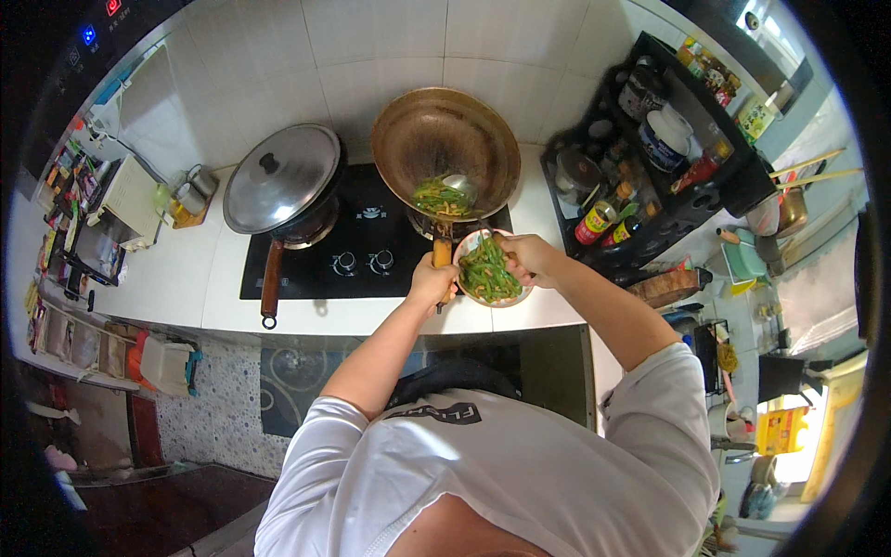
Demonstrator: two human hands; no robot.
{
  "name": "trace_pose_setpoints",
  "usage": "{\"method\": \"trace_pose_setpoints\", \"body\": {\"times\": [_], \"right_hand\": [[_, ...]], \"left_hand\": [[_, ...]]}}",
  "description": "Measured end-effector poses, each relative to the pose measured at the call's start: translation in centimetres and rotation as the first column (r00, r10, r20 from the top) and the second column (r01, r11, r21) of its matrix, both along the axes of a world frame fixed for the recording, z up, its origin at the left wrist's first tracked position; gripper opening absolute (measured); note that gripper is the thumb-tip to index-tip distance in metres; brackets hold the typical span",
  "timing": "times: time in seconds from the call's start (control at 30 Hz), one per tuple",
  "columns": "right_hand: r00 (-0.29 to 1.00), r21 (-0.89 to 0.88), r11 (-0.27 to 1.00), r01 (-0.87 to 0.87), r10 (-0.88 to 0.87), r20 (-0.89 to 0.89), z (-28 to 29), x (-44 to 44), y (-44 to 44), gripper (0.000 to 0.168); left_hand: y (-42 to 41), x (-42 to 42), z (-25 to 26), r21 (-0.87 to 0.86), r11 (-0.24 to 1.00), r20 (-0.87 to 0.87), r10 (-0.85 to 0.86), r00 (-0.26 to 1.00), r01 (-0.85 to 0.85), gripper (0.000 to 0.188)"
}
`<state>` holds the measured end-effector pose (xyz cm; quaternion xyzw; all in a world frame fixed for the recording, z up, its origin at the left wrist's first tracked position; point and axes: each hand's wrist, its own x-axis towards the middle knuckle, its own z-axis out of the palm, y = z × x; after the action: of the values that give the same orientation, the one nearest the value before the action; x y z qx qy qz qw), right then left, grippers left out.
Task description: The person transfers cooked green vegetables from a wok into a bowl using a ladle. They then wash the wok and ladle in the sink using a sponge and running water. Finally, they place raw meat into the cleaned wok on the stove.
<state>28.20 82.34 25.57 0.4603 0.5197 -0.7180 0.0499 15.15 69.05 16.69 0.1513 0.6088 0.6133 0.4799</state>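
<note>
My left hand [433,280] grips the wooden handle [442,254] of a brown wok. The wok [445,132] is tilted towards me over the right burner, and cooked green vegetable strips [440,197] lie gathered at its near side. In my right hand [532,261] is the dark handle of a metal ladle, whose head [459,185] rests among those strips. Just below and left of that hand, a bowl with a patterned rim [490,304] stands at the counter's front, filled with more green strips [489,270]. My fingers partly cover the ladle's handle.
A lidded pan [284,179] stands on the left burner, its handle [273,282] jutting past the black gas hob [362,247]. Right of the hob is a black rack [686,118] with bottles and jars. Metal cups [202,179] stand at the left by the tiled wall.
</note>
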Motion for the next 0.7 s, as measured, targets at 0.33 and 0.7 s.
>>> {"method": "trace_pose_setpoints", "body": {"times": [0.33, 0.7], "right_hand": [[0.971, -0.477, 0.878, 0.051, -0.156, -0.183, -0.3, -6.4, 0.8, 0.015], [0.879, -0.625, 0.778, 0.063, -0.34, -0.335, -1.6, -9.9, 3.2, 0.029]], "left_hand": [[0.1, -0.4, 0.8, -0.079, 0.997, -0.066, -0.015, 0.998, 0.01, 0.026], [-0.8, -1.0, 0.6, -0.109, 0.994, -0.04, -0.012, 0.999, 0.007, 0.024]]}}
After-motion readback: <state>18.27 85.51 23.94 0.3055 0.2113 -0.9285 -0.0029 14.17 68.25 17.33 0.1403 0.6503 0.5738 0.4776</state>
